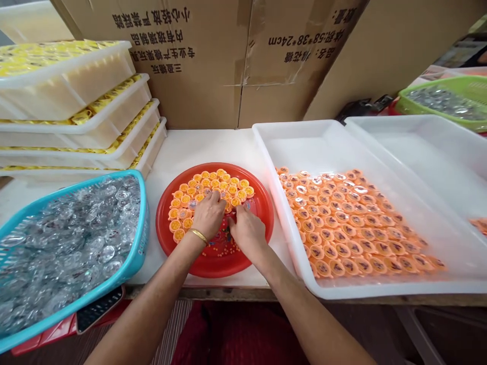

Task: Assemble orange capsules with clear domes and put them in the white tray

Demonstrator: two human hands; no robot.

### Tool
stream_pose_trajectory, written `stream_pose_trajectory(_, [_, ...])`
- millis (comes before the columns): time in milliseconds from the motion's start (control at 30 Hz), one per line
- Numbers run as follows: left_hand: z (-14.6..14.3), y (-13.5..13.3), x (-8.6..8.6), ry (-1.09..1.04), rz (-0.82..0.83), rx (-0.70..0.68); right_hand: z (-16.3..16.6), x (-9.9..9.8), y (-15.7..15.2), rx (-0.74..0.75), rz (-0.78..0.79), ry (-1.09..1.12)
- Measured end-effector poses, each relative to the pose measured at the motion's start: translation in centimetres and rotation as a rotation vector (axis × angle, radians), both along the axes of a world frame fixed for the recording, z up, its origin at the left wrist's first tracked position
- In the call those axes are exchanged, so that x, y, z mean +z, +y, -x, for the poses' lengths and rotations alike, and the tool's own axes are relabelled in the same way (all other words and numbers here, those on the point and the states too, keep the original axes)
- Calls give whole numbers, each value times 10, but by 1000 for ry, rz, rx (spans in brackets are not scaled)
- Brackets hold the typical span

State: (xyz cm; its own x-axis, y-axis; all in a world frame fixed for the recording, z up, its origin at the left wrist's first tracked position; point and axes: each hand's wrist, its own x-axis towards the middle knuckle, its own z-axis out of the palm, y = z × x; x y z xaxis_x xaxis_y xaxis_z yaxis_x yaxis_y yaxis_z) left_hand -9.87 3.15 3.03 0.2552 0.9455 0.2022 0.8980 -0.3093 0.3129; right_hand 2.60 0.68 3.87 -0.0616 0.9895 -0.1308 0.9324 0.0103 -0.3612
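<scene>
Both my hands are over a round red tray [262, 203]. Small orange cups [185, 199] with yellow-orange contents stand close together across its far and left parts. My left hand [210, 215], with a gold bangle at the wrist, reaches down among the cups, its fingers bent and closed. Just right of it, my right hand [247, 228] is closed too, its fingertips by the nearest cups. What either hand grips is hidden beneath the fingers. Loose orange beads [224, 251] lie scattered on the tray's near part.
A blue basket [143, 218] of clear plastic pieces stands left. Behind it rise stacked white trays [102, 129] with yellow packets. A white tray [323, 293] at right holds rows of orange cups, beside another white tray [411, 132]. Cardboard boxes [213, 96] wall the back.
</scene>
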Motion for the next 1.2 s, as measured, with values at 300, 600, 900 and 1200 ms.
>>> stream_pose_trajectory(300, [7, -28, 10, -1049, 261, 280, 5, -14, 12, -15, -111, 42])
stream_pose_trajectory(600, [4, -62, 17, -1903, 600, 380, -21, -24, -10, 36, -288, 103])
stream_pose_trajectory(900, [0, -69, 20, -2096, 749, 419, -41, -30, -37, 105, -414, 564])
stream_pose_trajectory(1200, [-21, -72, 19, -1998, 718, 543, -51, -27, -46, 124, -383, 700])
